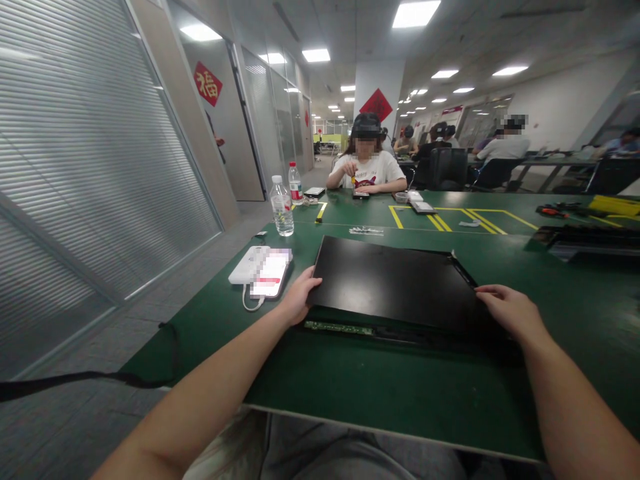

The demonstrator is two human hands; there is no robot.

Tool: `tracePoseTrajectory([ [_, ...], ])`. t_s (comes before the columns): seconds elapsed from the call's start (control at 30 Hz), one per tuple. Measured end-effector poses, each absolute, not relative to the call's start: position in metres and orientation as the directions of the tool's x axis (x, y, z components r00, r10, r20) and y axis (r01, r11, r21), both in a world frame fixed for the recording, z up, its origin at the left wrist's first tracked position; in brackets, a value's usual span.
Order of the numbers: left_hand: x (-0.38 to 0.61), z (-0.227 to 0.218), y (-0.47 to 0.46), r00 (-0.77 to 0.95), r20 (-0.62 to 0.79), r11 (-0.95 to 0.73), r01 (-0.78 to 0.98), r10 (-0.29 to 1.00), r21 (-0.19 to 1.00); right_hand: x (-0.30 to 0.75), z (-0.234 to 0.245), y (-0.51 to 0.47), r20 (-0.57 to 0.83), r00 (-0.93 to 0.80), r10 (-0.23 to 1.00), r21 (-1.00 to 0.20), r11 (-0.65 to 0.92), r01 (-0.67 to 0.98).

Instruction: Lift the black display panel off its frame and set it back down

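While our fingers [315,282] grip the black panel [390,277] at both sides, phone [275,275] — water bottle [283,215] beyond — sits left on tabletop [425,397].

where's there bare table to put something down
The green table has a bare strip between its front edge and the black panel with the circuit board. Another bare patch lies right of the right hand, nearer than the dark parts. Crowded: left of the panel, with phone, white block and bottles.
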State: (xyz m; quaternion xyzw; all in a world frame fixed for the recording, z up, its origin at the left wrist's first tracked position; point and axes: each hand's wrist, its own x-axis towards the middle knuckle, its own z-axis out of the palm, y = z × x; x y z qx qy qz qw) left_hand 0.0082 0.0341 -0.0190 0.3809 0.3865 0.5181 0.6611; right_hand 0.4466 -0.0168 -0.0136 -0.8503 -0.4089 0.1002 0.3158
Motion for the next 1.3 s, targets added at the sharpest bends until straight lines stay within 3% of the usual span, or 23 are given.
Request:
tracePoseTrajectory([
  [0.37,0.006,-0.016,0.037,0.171,-0.204,0.258,-0.416,0.964,0.872,0.441,-0.005,-0.018,0.048,0.655,0.754,-0.59,-0.508,0.628],
  [0.97,0.006,-0.019,0.035,0.222,-0.123,0.205,-0.395,0.967,0.895,0.45,-0.014,-0.014,0.055,0.61,0.791,-0.526,-0.496,0.691],
  [1.3,0.003,-0.009,0.031,0.259,-0.049,0.152,-0.399,0.965,0.904,0.455,-0.016,-0.013,0.045,0.633,0.773,-0.556,-0.507,0.659],
])
